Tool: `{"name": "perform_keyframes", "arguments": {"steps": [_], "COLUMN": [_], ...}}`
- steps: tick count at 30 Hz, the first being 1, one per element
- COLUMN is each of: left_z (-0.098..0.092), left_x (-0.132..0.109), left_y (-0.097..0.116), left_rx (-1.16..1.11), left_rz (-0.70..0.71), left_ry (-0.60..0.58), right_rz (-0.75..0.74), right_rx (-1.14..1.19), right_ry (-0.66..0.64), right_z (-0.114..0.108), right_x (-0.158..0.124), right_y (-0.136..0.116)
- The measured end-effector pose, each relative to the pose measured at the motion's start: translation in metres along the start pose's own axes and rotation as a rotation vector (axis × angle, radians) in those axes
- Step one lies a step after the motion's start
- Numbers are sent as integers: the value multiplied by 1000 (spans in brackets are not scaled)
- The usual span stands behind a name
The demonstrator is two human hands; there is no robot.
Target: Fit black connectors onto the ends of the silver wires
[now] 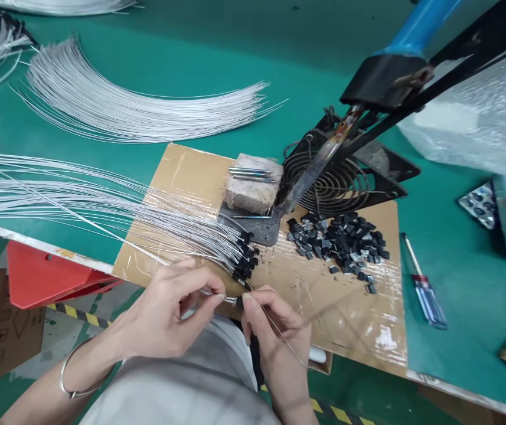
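My left hand [177,313] pinches a white cable [146,252] close to its metal-coloured tip. Against that tip sits a small black connector [239,302], pinched between the fingers of my right hand [274,336]. A thin wire [284,339] runs across my right hand. Just beyond both hands, a bundle of white cables [182,227] lies on a taped cardboard sheet [323,313], their black ends [244,260] gathered together. Several loose black connectors [345,239] are heaped to the right on the cardboard.
A blue-handled soldering iron [323,159] slants down over a black fan [336,183]. Beside it stands a worn block [253,189] with metal rods. More cables [137,115] lie behind. A screwdriver [425,289] rests at the right, a red bin [53,277] below the left edge.
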State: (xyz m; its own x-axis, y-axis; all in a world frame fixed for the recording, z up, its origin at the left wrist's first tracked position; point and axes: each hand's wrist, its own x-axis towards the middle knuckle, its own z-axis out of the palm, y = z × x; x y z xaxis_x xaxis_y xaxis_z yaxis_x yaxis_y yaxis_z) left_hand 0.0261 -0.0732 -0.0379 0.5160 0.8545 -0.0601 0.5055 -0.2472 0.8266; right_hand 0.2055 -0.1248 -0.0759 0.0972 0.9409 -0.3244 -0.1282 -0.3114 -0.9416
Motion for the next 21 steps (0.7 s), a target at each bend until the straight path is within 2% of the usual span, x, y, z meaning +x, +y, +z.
{"name": "perform_keyframes", "arguments": {"steps": [16,21], "left_z": [0,1], "left_x": [4,5], "left_y": [0,2], "left_rx": [-1,-35], "left_rz": [22,-33], "left_ry": [43,41], "right_rz": [28,47], "right_rx": [30,46], "right_ry": [-29,-13], "right_z": [-2,-1], "right_x": [1,2], "right_y": [-2,-3]}}
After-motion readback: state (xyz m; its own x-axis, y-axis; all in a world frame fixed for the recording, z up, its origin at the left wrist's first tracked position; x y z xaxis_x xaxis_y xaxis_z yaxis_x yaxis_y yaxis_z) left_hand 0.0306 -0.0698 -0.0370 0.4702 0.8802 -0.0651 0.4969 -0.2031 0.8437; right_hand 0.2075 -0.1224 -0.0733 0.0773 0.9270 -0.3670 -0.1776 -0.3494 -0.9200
